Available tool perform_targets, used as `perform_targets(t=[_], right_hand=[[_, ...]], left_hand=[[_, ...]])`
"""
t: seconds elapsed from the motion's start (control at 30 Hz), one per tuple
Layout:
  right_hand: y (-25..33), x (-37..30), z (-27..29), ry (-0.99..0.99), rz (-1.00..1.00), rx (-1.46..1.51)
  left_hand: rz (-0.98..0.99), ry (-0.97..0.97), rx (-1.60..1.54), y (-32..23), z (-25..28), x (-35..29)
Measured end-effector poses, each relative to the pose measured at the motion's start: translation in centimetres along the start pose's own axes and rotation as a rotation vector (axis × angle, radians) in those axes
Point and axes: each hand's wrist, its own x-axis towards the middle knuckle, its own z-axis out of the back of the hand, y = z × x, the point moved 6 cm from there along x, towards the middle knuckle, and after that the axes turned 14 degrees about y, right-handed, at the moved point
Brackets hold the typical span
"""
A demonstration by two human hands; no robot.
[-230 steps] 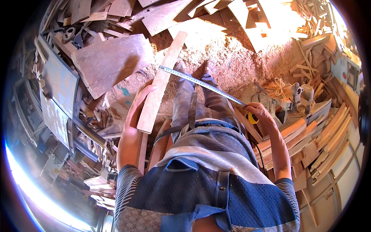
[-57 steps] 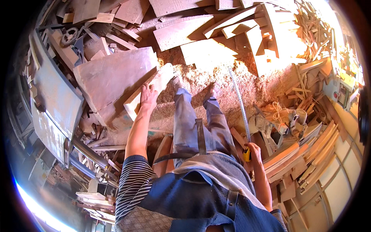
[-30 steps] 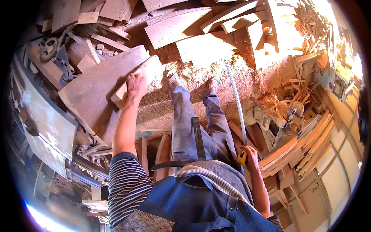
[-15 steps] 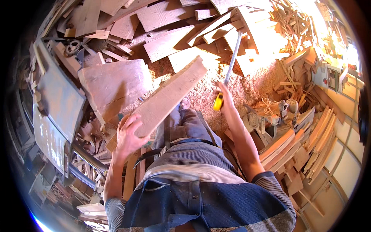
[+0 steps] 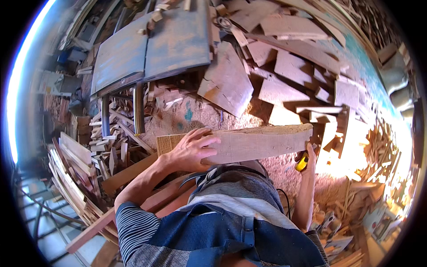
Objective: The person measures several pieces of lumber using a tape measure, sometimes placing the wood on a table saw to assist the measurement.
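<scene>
A thick wooden plank [image 5: 260,146] with a rough upper edge lies across in front of my body, about level. My left hand [image 5: 192,149] is closed over it near its left end, the fingers spread on its face. At the plank's right end, my right hand [image 5: 310,156] is closed around a yellow and black tape measure [image 5: 302,162]. That hand is close to the plank's end; I cannot tell whether it touches. The tape's blade does not show clearly.
A blue-grey metal-topped table [image 5: 177,46] stands at the far left. A broad slab [image 5: 227,80] leans beside it. Several boards [image 5: 289,66] lie piled at the back. Stacked planks [image 5: 73,173] and offcuts are at left, and sawdust [image 5: 287,175] covers the floor.
My view and body have turned left. The plank has swung from slanting to nearly level. My right hand has come to its far end with the tape measure, whose long extended blade no longer shows.
</scene>
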Motion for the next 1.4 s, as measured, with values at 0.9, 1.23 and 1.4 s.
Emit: perform_targets(t=[0.9, 1.23, 1.4], right_hand=[[-15.0, 26.7, -74.6, 0.318, -0.196, -0.553], [-18.0, 25.7, -72.5, 0.34, -0.086, -0.961], [-18.4, 21.1, -71.1, 0.338, -0.185, -0.702]], left_hand=[[0.482, 0.094, 0.062, 69.9, 16.6, -31.1], [0.464, -0.079, 0.25, 68.5, 12.6, -32.3], [0.482, -0.144, 0.243, 69.2, 11.6, -32.5]])
